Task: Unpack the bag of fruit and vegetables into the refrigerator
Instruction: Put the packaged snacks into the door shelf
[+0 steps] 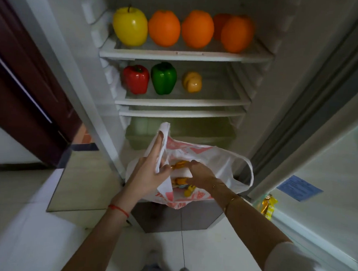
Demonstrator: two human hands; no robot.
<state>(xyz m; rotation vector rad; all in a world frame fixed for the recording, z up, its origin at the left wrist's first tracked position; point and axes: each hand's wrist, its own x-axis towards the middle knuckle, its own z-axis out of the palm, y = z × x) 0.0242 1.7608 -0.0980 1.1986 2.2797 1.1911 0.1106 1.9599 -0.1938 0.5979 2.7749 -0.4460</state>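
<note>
**q:** what's left in the bag (210,158)? can't see much

**a:** me neither tbh. white bag with red print, hanging in front of the open fridge (187,54). only orange and yellow bits (181,182) show through the mouth, can't tell what they are. my left hand (151,169) pinches the rim and one handle, fingers mostly straight. my right hand (201,174) is curled down inside, fingertips hidden, so can't tell if it's got anything. the crisper is murky.

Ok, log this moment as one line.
left hand: holds white plastic bag open | right hand: reaching inside | fridge shelves: partly stocked
</note>
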